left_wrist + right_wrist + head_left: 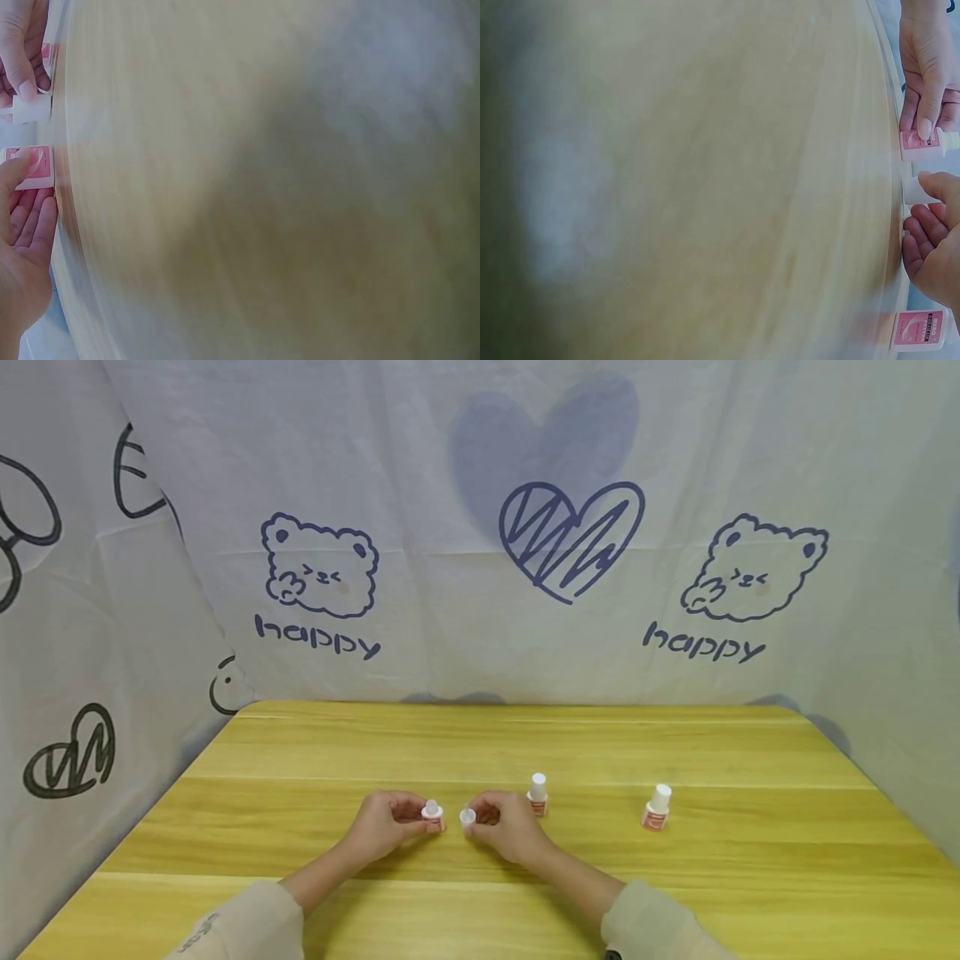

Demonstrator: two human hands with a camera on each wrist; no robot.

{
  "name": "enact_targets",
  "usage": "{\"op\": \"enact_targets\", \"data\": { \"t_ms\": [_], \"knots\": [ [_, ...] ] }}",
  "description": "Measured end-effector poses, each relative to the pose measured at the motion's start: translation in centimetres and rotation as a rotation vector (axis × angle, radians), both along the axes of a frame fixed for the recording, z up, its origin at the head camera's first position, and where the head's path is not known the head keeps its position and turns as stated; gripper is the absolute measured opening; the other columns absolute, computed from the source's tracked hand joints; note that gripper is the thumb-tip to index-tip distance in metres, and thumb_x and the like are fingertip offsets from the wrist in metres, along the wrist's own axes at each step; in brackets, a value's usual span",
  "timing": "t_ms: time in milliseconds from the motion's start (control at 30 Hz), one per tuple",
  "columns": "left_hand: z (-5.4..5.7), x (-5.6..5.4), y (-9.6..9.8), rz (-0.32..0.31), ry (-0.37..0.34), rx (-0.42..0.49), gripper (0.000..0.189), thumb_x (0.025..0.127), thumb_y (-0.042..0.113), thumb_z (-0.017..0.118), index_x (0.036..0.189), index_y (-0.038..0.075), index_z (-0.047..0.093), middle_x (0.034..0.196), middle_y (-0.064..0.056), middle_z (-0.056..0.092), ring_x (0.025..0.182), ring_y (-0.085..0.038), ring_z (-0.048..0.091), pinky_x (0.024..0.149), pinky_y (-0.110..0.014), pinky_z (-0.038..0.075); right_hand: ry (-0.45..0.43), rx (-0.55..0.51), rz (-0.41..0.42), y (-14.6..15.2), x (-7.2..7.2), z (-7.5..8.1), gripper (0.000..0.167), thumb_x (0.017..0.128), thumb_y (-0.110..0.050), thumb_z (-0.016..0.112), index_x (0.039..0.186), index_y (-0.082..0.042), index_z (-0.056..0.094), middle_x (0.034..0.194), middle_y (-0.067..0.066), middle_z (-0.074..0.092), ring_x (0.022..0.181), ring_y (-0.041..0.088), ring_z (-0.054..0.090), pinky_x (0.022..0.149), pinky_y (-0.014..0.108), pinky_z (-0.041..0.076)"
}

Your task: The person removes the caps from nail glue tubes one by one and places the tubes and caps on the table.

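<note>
In the head view, my left hand [386, 822] pinches a small white bottle [432, 817] with a pink-red label between thumb and fingers. The bottle stands upright with its cap off, so its pale translucent nozzle shows on top. Just to the right, my right hand [510, 827] pinches a white cap [467, 818], its round end facing up. A small gap separates bottle and cap. In the left wrist view the thumb presses the pink label [34, 161], and the cap [31, 109] is near the table edge of that view.
Two more small bottles of the same kind stand capped on the wooden table [375, 743]: one bottle [537, 795] right behind my right hand, another bottle [656, 808] farther right. A printed white cloth [450, 635] hangs behind the table and along its left side.
</note>
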State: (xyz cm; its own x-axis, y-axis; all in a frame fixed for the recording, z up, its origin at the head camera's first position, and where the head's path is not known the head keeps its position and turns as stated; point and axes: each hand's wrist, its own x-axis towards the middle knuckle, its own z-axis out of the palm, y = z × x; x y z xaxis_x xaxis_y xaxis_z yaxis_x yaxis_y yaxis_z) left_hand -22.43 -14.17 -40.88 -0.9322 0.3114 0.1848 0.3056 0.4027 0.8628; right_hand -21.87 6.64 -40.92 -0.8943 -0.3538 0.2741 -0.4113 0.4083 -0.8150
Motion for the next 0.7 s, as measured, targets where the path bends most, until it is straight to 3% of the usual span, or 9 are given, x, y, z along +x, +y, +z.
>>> {"op": "enact_targets", "data": {
  "t_ms": [700],
  "knots": [
    [0.28, 0.31, -0.27, -0.054, -0.023, 0.041, 0.026, 0.077, 0.006, 0.074, 0.095, -0.010, 0.066, 0.091, -0.022, 0.070, 0.081, -0.026, 0.069, 0.069, -0.020, 0.055, 0.010, 0.010, 0.019, -0.01, 0.10, 0.07, 0.012, 0.073, 0.003, 0.071, 0.085, 0.004, 0.066, 0.079, 0.013, 0.067, 0.071, 0.006, 0.055, 0.063, 0.016, 0.048]
  ]
}}
